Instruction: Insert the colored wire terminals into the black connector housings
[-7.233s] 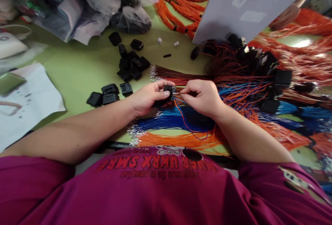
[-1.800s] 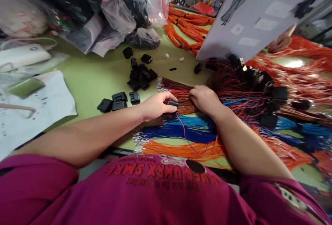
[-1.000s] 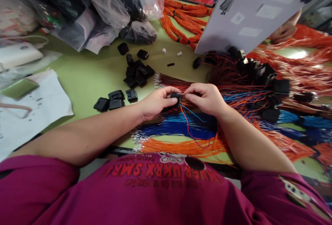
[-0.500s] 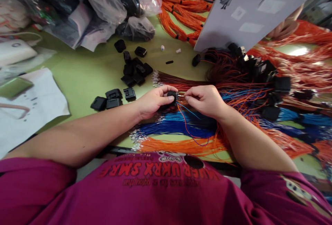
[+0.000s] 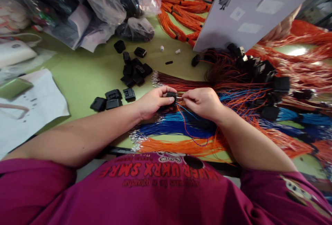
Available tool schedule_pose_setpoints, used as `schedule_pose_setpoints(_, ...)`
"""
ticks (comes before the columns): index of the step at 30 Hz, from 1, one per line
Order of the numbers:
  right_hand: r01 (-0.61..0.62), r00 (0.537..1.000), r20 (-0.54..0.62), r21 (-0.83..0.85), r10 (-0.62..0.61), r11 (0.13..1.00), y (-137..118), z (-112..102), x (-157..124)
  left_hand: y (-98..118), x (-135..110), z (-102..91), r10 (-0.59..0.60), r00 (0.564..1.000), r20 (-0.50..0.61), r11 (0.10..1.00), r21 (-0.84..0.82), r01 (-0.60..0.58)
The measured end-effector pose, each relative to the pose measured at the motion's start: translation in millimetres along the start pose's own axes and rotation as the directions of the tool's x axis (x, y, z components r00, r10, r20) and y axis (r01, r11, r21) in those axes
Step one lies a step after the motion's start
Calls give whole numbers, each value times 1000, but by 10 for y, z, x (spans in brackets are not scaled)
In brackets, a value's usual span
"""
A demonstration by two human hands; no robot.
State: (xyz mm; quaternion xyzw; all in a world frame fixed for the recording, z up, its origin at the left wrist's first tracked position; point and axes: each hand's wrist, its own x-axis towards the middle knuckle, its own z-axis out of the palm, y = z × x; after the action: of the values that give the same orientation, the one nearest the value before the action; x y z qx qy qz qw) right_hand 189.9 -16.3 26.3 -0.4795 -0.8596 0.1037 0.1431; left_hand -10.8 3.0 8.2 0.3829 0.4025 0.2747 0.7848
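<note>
I'm seeing a green table point(image 5: 83, 72), black connector point(image 5: 171, 95), blue wires point(image 5: 178, 129), orange wires point(image 5: 168, 145) nearer, one loud magenta shirt point(image 5: 166, 200) with red lettering point(image 5: 159, 171).

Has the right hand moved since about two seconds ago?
Yes. Judged against the small black strip on the table, the right hand has shifted towards the person's body, farther from the strip.

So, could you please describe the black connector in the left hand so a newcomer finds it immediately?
On the green table, find the dark blue wire bundle. Beyond it, the left hand grips the black connector, orange and blue wires trailing from one end. Unlike the loose black housings nearby, it is held.
</note>
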Motion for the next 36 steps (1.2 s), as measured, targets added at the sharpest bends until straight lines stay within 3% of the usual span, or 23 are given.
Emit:
schedule_pose_setpoints(8, 16, 998, 64, -197, -4, 980, -43, 35, 7, 5, -14, 48, -16, 998, -59, 999, 41, 18)
schedule_pose_setpoints(12, 22, 997, 78, -214, -6, 977, -73, 69, 17, 4, -12, 64, -17, 998, -66, 999, 43, 20)
schedule_pose_setpoints(16, 13, 995, 96, -131, 0, 991, -67, 118, 35, -15, -1, 60, 7, 999, -46, 999, 42, -5)
schedule_pose_setpoints(22, -81, 997, 25, 217, 77, 973, -29, 85, 48, -24, 0, 56, 2, 999, -41, 998, 63, 0)
schedule_pose_setpoints(28, -38, 999, 1, 166, 38, 985, -72, 156, 53, -31, 9, 72, 1, 999, -51, 997, 73, 2)
schedule_pose_setpoints(36, -154, 988, 59, 263, 143, 952, -86, 111, 60, -6, 3, 96, -8, 998, -67, 997, 80, 13)
